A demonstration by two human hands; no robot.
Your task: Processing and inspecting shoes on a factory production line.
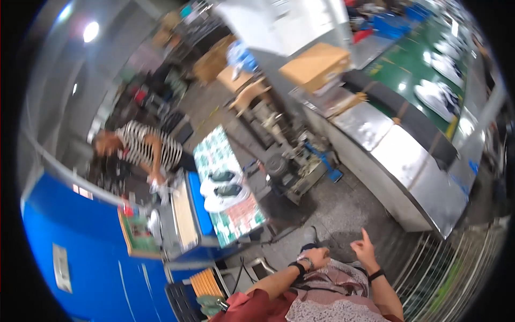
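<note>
Ahead-left, white low-cut shoes are laid left-to-right, nearer the left hand, fingers curled; the right hand is held empty, index extended.

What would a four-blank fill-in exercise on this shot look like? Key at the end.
1. The right hand has its ____ finger extended.
2. The patterned board bears ____ white shoes.
3. A co-worker's black-and-white shirt is patterned with ____.
4. The upper-right belt is coloured ____.

Missing words: index; two; stripes; green.
</note>
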